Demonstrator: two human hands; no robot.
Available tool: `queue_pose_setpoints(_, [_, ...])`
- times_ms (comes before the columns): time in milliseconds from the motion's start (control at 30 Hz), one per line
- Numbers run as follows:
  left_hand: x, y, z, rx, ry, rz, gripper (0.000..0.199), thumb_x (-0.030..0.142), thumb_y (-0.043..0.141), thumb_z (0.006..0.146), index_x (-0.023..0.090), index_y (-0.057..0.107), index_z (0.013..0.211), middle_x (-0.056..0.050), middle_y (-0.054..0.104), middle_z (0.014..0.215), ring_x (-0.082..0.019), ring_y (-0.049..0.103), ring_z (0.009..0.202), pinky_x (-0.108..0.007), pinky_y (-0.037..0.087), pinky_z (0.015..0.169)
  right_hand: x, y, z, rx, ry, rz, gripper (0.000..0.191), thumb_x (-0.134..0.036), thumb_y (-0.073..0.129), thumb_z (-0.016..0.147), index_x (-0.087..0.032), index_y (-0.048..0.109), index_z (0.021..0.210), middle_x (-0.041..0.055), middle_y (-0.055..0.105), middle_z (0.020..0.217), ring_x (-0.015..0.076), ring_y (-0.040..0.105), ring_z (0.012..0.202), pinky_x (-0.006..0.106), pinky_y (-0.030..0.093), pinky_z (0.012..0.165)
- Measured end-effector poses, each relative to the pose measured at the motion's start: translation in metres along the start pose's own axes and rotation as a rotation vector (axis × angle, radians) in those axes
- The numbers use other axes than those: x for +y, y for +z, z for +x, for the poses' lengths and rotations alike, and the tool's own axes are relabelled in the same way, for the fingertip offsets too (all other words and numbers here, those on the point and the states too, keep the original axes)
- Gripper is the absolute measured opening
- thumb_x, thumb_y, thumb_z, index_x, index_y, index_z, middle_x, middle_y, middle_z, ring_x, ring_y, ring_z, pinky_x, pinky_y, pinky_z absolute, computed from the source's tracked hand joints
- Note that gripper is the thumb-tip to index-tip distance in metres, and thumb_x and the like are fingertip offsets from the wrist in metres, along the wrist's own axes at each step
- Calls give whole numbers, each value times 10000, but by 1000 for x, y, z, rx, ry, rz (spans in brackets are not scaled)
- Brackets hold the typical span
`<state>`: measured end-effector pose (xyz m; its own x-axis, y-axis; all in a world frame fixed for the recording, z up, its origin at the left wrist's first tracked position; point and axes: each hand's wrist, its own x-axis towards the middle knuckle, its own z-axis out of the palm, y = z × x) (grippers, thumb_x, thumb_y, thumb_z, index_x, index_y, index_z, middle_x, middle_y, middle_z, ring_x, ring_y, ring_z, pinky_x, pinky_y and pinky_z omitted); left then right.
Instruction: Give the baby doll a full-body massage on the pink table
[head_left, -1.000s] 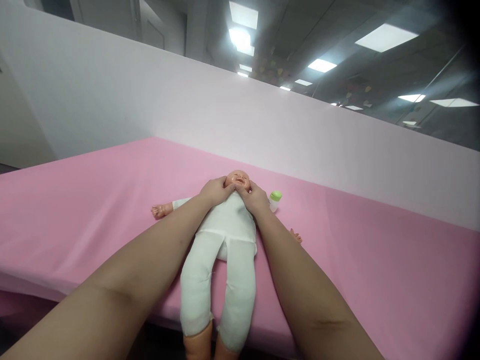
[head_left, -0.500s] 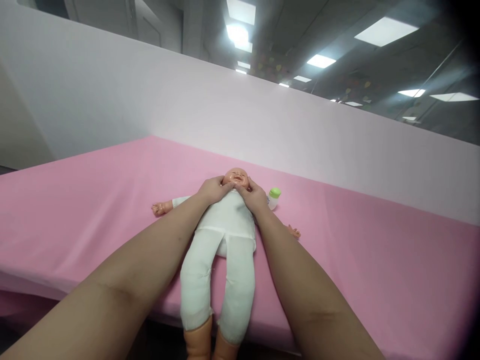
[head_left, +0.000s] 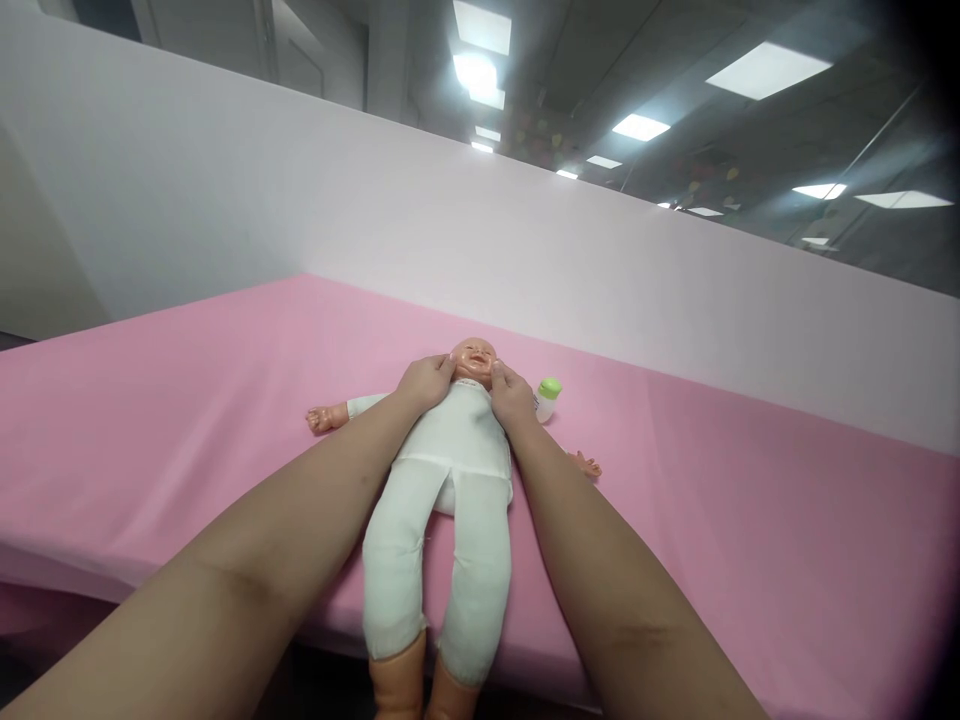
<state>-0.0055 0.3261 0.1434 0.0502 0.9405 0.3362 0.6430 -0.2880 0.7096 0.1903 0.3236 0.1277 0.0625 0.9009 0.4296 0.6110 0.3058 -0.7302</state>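
A baby doll point(head_left: 457, 430) in a white cloth body lies on its back, its head away from me and its lower legs toward me. My left hand point(head_left: 427, 381) grips the left side of its face, thumb on the cheek by the jaw. On the other side my right hand point(head_left: 513, 393) does the same, thumb against the cheek. The fingers of both hands are mostly hidden beside and behind the doll's head. Its arms are spread out to the sides, partly covered by my forearms.
A small bottle with a green cap point(head_left: 549, 398) stands just right of my right hand. Pink cloth point(head_left: 720, 520) covers the table beneath the doll. Behind rises a pale partition point(head_left: 420, 220). The table's front edge runs under the doll's legs.
Both thumbs have moved outward and up, from near the doll's chin to its cheeks. The chin and neckline now show between my hands. The doll lies in about the same place.
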Motion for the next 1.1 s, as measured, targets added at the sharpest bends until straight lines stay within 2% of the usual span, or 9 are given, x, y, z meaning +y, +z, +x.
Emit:
queue_pose_setpoints(67, [2, -1, -2, -12, 6, -7, 631, 681, 326, 988, 245, 766, 1106, -71, 777, 1138, -272, 689, 1052, -349, 494, 917, -3, -3, -2, -12, 0, -35, 601, -676, 325, 1018, -326, 661, 1371, 24, 739, 1264, 244, 656, 1216, 380, 490, 1036])
queue_pose_setpoints(167, [4, -2, -3, -20, 7, 16, 679, 805, 480, 866, 233, 756, 1106, -73, 783, 1085, -287, 698, 1004, -342, 505, 862, -8, -7, -5, -48, -12, -64, 597, -742, 487, 933, -357, 662, 1355, 9, 770, 1145, 244, 698, 1078, 365, 520, 952])
queue_pose_setpoints(233, [4, -2, -3, -16, 6, 39, 689, 813, 560, 808, 223, 751, 1109, -78, 782, 1079, -293, 700, 992, -341, 506, 845, -10, -9, -5, -52, -14, -67, 596, -742, 569, 887, -354, 676, 1327, 4, 775, 1086, 237, 704, 1013, 349, 529, 911])
queue_pose_setpoints(300, [3, -2, -2, -11, 11, 46, 671, 784, 578, 814, 219, 745, 1133, -84, 776, 1114, -296, 697, 1017, -339, 502, 854, -11, -8, -5, -46, -5, -64, 585, -722, 600, 876, -348, 682, 1318, 8, 772, 1088, 234, 702, 1010, 340, 529, 905])
queue_pose_setpoints(533, [0, 0, 0, -17, 19, 55, 579, 677, 501, 914, 207, 735, 1159, -96, 765, 1169, -296, 689, 1069, -338, 499, 868, -8, -9, -3, -77, 12, -77, 654, -761, 540, 895, -351, 629, 1396, 27, 750, 1203, 250, 685, 1107, 387, 510, 990])
queue_pose_setpoints(633, [-2, 2, 2, -17, 26, 82, 535, 612, 408, 981, 223, 732, 1152, -84, 766, 1175, -277, 690, 1071, -338, 495, 887, -6, -12, -1, -124, 4, -111, 663, -745, 495, 934, -354, 568, 1464, 38, 737, 1256, 274, 671, 1171, 427, 493, 1033])
queue_pose_setpoints(800, [-2, 0, 6, -16, 34, 179, 534, 468, 284, 1035, 214, 753, 1011, -126, 769, 1131, -301, 689, 1051, -379, 487, 889, -2, -15, 3, -137, -25, -140, 677, -750, 414, 972, -348, 538, 1502, 64, 727, 1290, 314, 657, 1222, 456, 477, 1060])
queue_pose_setpoints(933, [2, -6, 6, -50, 32, 205, 623, 595, 282, 1015, 209, 765, 941, -152, 777, 1053, -326, 698, 1004, -386, 488, 855, -4, -16, 2, -116, -68, -205, 673, -746, 311, 1000, -347, 572, 1475, 73, 722, 1299, 326, 651, 1223, 464, 485, 1036])
queue_pose_setpoints(1100, [6, -10, 2, -77, 17, 219, 772, 791, 267, 937, 204, 767, 953, -154, 782, 1004, -327, 711, 944, -373, 492, 792, -10, -20, -2, -100, -119, -229, 633, -765, 388, 968, -315, 728, 1255, 61, 782, 1066, 292, 709, 1000, 410, 530, 898])
